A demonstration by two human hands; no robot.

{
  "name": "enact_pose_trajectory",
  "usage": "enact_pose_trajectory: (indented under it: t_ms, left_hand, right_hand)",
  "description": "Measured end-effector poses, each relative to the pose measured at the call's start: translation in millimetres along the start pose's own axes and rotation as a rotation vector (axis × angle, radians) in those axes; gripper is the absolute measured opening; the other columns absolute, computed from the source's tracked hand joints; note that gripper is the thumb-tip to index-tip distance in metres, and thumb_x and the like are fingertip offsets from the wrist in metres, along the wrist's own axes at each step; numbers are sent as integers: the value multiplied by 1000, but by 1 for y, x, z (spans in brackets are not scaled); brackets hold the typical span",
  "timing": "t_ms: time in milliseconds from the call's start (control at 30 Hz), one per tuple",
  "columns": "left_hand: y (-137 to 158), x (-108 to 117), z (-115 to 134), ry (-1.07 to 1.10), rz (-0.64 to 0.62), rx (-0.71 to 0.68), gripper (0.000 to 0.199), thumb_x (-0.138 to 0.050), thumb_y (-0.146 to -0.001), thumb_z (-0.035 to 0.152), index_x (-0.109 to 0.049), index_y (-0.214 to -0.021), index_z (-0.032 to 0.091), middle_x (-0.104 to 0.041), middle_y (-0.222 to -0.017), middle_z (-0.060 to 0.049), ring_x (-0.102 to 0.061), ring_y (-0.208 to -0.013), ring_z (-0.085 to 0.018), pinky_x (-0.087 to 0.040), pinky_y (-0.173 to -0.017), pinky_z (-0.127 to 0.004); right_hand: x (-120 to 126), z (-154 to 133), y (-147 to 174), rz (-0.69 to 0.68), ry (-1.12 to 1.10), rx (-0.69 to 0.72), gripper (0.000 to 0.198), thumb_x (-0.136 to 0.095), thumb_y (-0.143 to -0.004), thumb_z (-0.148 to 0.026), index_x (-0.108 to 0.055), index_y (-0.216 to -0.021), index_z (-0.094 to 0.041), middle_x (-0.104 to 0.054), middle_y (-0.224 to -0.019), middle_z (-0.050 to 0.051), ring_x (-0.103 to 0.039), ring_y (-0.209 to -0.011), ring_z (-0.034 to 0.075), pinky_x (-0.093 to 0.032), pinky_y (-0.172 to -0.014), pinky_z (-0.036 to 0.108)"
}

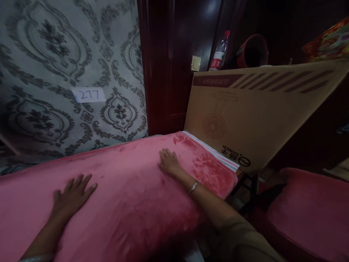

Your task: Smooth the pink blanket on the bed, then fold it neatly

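Mostly spread already, the pink blanket (125, 174) lies beside the wall (114, 78); left hand (71, 196) and right hand (170, 163) lie flat on it, fingers apart, its patchy right end seemingly unsmoothed.

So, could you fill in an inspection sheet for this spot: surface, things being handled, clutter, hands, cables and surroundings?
Surface: covered by a soft pink plush cloth; a white-and-grey striped fabric edge shows at its right end.
Things handled: the pink cloth, with darker red patches.
Clutter: large brown cardboard carton at the right end; clear plastic bottle with red cap and reddish round open container beyond its top edge.
Hands: left hand and right hand both palm down on the cloth, fingers spread.
Cables: nothing seen.
Surroundings: grey patterned wallpaper bearing a white paper label marked 277; glossy dark-red panel; red padded seat at right.
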State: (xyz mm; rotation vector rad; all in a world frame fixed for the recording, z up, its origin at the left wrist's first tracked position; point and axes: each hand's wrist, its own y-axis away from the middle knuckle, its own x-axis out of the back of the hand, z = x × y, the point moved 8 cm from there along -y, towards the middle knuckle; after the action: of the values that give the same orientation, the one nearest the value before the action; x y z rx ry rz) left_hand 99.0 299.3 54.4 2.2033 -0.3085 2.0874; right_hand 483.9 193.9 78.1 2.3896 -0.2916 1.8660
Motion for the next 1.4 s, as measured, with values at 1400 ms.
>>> enact_pose_trajectory:
  t_ms: [1400]
  left_hand:
    - [-133, -1, -38, 58, -24, 97, 66, -22, -96, 51, -43, -153, 26, -37, -161, -9, -30, -146, -41, -27, -111, -67]
  right_hand:
    - [-41, 29, -165, -9, 71, -30, 61, -26, -102, -50, -22, -161, -31, -14, -170, 0, -9, -156, 25, -14, -121, 54]
